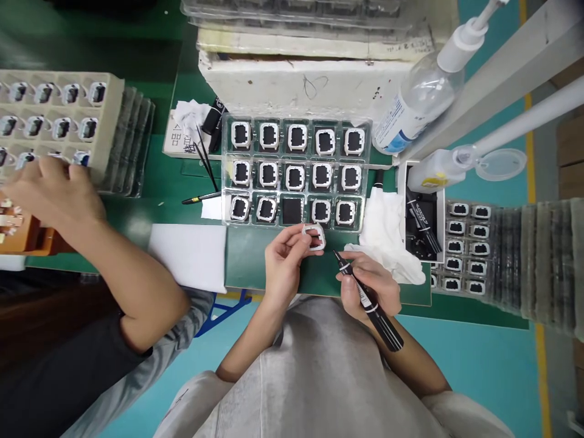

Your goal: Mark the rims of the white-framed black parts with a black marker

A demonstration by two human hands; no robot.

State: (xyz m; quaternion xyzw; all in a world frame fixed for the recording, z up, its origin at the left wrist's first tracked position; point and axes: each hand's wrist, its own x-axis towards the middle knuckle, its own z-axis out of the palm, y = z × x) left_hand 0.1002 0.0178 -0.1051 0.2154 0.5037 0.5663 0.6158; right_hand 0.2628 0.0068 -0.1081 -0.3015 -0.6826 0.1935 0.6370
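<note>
My left hand [283,266] pinches a small white square frame with rounded corners [320,246] between thumb and fingers, just in front of the clear plastic tray [223,182]. Closed around a black marker pen [371,304] is my right hand [368,281]. The marker's dark tip points up and left, towards the frame but apart from it. Similar white frames [297,139] with dark centres sit in the tray's compartments. One compartment [292,210] in the front row, in the middle, holds no frame.
A co-worker's hand [59,188] reaches over a beige tray [116,109] at left. Tweezers [206,159] lie beside the clear tray. To the right are a white cloth [385,234], a box of markers [441,243], a pump bottle [422,100] and stacked trays [506,255].
</note>
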